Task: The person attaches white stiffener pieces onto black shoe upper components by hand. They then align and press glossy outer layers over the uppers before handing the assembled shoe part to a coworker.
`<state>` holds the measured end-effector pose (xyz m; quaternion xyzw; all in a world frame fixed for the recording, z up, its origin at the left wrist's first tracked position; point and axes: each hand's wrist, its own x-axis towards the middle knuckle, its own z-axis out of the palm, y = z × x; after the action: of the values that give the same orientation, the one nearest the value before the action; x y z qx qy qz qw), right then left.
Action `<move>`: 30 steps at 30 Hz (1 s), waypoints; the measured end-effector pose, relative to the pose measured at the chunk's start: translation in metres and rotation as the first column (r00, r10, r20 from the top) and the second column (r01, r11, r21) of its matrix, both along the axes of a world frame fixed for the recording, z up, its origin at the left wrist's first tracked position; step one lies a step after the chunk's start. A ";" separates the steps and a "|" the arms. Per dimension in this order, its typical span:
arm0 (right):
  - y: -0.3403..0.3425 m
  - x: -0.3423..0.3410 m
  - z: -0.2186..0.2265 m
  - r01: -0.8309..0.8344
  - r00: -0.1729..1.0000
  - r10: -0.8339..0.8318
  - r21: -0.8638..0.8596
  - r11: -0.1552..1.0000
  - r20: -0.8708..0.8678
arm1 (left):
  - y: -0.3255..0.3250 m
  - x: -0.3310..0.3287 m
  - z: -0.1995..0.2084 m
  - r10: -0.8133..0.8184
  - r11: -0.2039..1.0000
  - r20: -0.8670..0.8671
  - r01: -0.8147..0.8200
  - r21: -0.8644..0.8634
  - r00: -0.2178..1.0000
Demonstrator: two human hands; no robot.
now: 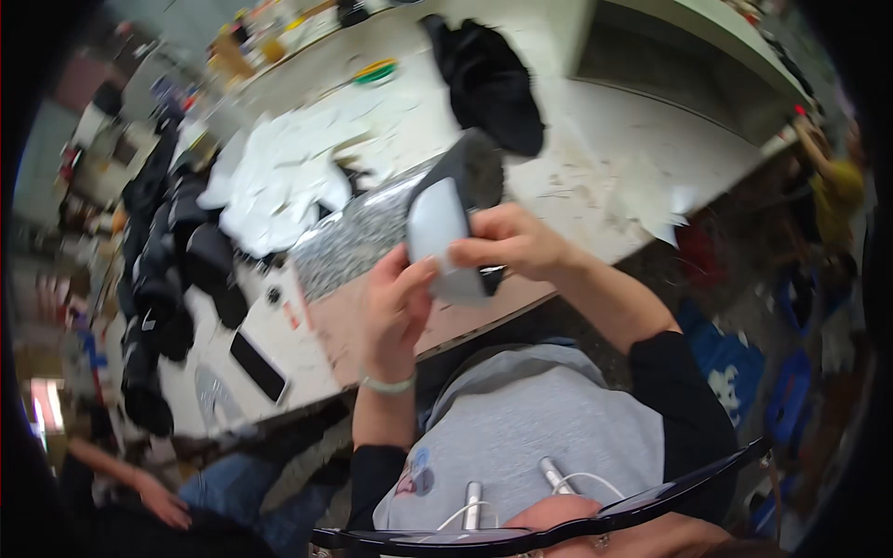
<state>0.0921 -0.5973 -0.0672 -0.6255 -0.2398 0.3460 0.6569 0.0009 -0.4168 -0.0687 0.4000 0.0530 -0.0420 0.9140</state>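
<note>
Both hands grip a shoe part (445, 228), a dark piece with a pale grey sole side turned toward the camera. Its long axis runs from the hands up and slightly right, so the dark, speckled far end points away from the person toward the black cloth (488, 84) lying beyond the grip. The left hand (395, 307) clasps the near lower end, thumb against the pale face. The right hand (512, 242) is closed on the right edge, fingers curled over it, just above and right of the left hand. The piece is held in the air above the worktable (595, 139), over a speckled grey sheet (349, 246) directly beneath the grip. Left of the grip lies a heap of white pieces (279, 186); farther left stands a row of black shoes (158, 279). Below left of the grip a black phone (258, 365) lies flat. No container shows its contents clearly.
</note>
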 end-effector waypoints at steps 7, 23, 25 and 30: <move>0.005 -0.011 0.003 -0.179 0.983 0.163 0.290 0.940 0.081 | 0.010 -0.016 -0.017 -0.040 0.999 0.156 0.035 0.030 0.987; 0.004 -0.019 -0.018 -0.022 0.965 -0.068 0.335 0.942 0.255 | -0.018 -0.018 -0.027 0.227 0.971 0.258 -0.239 0.017 0.939; -0.001 -0.013 -0.023 -0.173 0.978 0.128 0.291 0.941 0.165 | -0.015 -0.025 -0.031 0.277 0.876 0.374 -0.392 0.280 0.885; 0.003 -0.012 -0.027 -0.046 0.996 0.059 0.202 0.978 -0.062 | -0.014 -0.021 -0.018 0.203 0.845 0.210 -0.279 0.456 0.956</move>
<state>0.0797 -0.5945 -0.0939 -0.5375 -0.2674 0.3585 0.7149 -0.0199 -0.4306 -0.0869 0.6065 0.0412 0.1189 0.7851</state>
